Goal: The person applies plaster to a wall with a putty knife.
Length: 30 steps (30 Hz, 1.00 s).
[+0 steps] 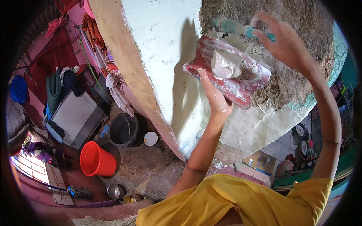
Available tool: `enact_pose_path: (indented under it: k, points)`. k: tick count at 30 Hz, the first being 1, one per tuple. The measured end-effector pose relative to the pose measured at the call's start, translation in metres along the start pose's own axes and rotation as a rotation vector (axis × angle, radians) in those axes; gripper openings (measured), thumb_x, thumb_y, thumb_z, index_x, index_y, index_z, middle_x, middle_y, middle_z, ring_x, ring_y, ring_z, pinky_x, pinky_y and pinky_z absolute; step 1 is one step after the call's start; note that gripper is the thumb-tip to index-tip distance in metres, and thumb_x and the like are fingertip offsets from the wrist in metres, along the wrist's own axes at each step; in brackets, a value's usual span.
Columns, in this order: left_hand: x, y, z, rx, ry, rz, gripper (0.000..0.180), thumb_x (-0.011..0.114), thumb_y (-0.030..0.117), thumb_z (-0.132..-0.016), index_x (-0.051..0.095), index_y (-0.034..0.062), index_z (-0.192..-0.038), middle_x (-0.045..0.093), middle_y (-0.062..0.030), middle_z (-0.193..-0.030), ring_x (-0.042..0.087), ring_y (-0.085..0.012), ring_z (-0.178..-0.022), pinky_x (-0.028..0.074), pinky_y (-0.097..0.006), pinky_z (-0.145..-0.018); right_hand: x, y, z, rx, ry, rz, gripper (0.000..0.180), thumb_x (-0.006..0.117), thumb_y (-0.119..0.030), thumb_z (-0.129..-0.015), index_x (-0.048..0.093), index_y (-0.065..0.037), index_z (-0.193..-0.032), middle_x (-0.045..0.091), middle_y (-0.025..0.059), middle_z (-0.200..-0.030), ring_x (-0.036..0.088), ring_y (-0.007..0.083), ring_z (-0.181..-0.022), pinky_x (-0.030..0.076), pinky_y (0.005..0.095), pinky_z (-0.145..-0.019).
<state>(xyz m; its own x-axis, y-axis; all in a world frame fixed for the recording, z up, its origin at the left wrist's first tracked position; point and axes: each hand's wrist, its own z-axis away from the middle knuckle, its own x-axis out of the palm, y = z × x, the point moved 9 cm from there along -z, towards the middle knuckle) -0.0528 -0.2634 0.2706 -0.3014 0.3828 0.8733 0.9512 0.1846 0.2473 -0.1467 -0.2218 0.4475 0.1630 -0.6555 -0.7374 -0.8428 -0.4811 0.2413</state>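
My left hand (215, 96) holds up a red, putty-smeared plastic palette (235, 93) from below, the thumb over its near edge. On it sits a thick lump of white putty (225, 66). Higher up and to the right, my right hand (277, 37) is closed round the green handle of a putty knife (230, 26). The blade points left, above the far edge of the palette, in front of the wall; whether it touches the wall I cannot tell. White smears mark my left palm and wrist.
Rough bare wall (301, 41) meets a smooth white coated face (162, 41). Down on the left floor stand a red bucket (97, 160), a dark bucket (120, 132) and metal pots (115, 191). A cardboard box (260, 162) lies at lower right.
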Motion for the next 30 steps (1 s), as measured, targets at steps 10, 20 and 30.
enact_pose_path:
  k: [10, 20, 30]
  points:
    - [-0.02, -0.007, 0.015, -0.046, 0.053, 0.004, 0.062, 0.034, 0.053, -0.086, 0.028, 0.0084, -0.128, 0.039, -0.0077, -0.122, 0.041, -0.0237, -0.111, 0.035, -0.04, -0.092, 0.014, 0.012, 0.006, 0.024, 0.0, 0.199, 0.035, 0.051, -0.018, -0.083, 0.048, -0.003, -0.114, 0.059, 0.0198, -0.089, 0.056, 0.0351, -0.081, 0.043, 0.0434, -0.072]
    - [-0.004, -0.005, 0.013, -0.048, -0.008, 0.047, 0.066, 0.036, 0.054, -0.086, 0.023, 0.0073, -0.131, 0.034, -0.0057, -0.128, 0.036, -0.0213, -0.115, 0.029, -0.038, -0.097, -0.03, 0.011, 0.036, 0.036, 0.078, 0.134, 0.034, 0.052, -0.017, -0.082, 0.049, -0.002, -0.113, 0.06, 0.0167, -0.088, 0.058, 0.0324, -0.071, 0.044, 0.039, -0.066]
    - [-0.019, -0.018, 0.017, -0.055, 0.054, 0.005, 0.065, 0.036, 0.055, -0.085, 0.025, 0.0092, -0.129, 0.035, -0.0083, -0.125, 0.036, -0.0254, -0.115, 0.03, -0.043, -0.096, 0.003, -0.006, -0.007, -0.006, 0.16, 0.102, 0.019, 0.05, -0.016, -0.081, 0.048, -0.002, -0.093, 0.056, 0.0218, -0.075, 0.054, 0.0392, -0.073, 0.041, 0.0473, -0.066]
